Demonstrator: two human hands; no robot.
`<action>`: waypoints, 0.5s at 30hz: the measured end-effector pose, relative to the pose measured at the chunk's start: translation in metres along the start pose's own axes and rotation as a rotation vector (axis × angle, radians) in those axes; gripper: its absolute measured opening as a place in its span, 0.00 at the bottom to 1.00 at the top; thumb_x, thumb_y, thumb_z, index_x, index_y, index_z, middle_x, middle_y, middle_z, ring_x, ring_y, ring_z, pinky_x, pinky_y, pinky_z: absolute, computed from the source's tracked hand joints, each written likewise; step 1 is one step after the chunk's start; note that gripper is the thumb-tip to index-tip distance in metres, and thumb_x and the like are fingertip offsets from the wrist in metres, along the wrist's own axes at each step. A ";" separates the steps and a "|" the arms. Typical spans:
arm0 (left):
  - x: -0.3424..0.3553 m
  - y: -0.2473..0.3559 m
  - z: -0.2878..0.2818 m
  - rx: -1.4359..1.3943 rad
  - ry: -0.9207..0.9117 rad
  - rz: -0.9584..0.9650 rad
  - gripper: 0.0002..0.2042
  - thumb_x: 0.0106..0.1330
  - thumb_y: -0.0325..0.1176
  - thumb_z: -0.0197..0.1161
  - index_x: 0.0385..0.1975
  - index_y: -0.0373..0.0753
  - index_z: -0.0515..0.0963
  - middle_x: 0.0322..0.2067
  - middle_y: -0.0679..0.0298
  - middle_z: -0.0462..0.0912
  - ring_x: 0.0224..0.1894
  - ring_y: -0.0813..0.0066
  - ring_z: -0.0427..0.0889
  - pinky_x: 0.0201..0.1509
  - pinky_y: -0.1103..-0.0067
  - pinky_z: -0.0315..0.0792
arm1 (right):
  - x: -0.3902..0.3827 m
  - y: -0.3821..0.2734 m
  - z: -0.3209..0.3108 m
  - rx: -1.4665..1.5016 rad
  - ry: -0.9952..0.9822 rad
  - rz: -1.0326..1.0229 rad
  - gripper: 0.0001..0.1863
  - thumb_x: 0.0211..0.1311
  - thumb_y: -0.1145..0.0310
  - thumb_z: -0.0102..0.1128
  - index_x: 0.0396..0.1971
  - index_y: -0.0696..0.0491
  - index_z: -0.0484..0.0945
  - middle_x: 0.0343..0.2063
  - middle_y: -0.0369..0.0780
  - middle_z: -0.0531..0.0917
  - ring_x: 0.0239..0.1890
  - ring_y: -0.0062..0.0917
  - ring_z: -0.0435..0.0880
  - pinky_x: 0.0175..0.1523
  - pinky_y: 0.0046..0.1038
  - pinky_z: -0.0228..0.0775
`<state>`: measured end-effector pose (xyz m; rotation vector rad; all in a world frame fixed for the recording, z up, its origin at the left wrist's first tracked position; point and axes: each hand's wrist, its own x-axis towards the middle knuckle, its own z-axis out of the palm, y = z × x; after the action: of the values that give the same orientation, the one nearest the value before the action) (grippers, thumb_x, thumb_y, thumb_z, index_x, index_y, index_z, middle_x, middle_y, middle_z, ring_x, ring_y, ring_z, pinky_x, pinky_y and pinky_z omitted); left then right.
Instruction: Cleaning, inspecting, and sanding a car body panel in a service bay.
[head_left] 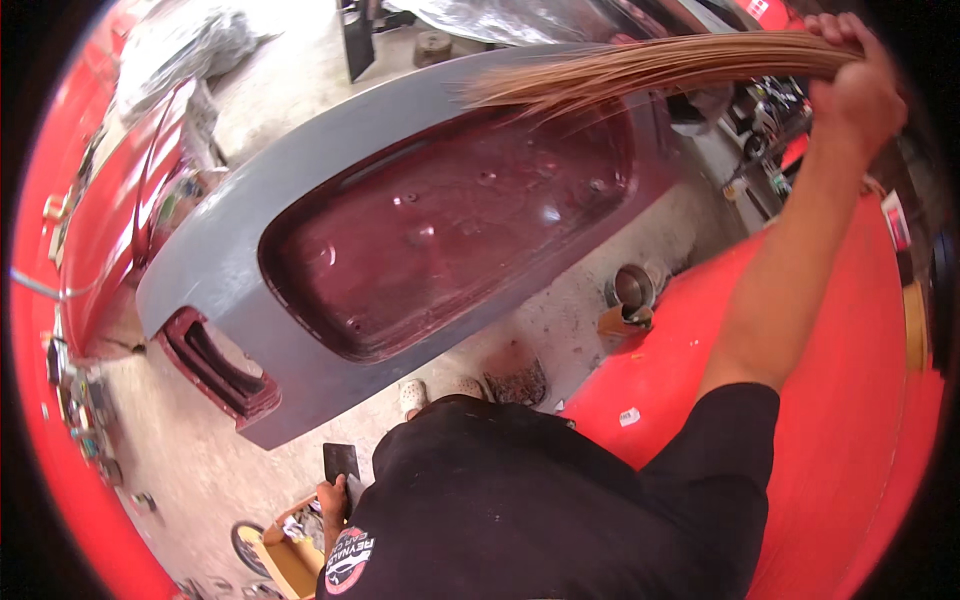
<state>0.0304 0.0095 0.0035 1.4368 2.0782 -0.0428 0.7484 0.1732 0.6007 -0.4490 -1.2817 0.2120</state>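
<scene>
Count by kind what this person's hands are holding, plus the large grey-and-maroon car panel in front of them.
Long tan bundle of thin bristles, in the right hand: 1
Flat black rectangular piece, in the left hand: 1
Large grey-and-maroon car panel: 1
Total: 3

At far left lies a crumpled plastic sheet. To the right — near the red surface — is a round metal container; at near left, an open box.
</scene>
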 end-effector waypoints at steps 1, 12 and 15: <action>-0.001 0.003 -0.003 -0.021 0.020 -0.023 0.27 0.57 0.46 0.64 0.24 0.17 0.76 0.25 0.32 0.77 0.33 0.40 0.81 0.37 0.59 0.71 | -0.009 0.005 0.012 -0.392 0.270 -0.209 0.02 0.52 0.84 0.48 0.25 0.67 0.70 0.21 0.45 0.71 0.26 0.35 0.75 0.42 0.42 0.72; 0.017 -0.029 0.012 -0.152 -0.057 -0.003 0.25 0.57 0.43 0.64 0.20 0.18 0.75 0.18 0.37 0.77 0.23 0.49 0.80 0.30 0.59 0.69 | -0.135 0.043 -0.139 -0.952 0.328 -0.092 0.06 0.48 0.73 0.65 0.24 0.55 0.76 0.22 0.36 0.81 0.28 0.20 0.79 0.41 0.25 0.71; -0.015 0.022 -0.021 -0.146 -0.006 0.020 0.24 0.57 0.42 0.64 0.21 0.18 0.75 0.18 0.37 0.77 0.23 0.49 0.80 0.30 0.59 0.69 | -0.156 0.038 -0.169 -1.139 0.637 -0.154 0.04 0.49 0.78 0.60 0.23 0.56 0.73 0.19 0.36 0.79 0.23 0.21 0.78 0.34 0.25 0.71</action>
<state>0.0426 0.0135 0.0345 1.3665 2.0180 0.1107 0.8699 0.1107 0.4112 -1.2549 -0.6857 -0.7892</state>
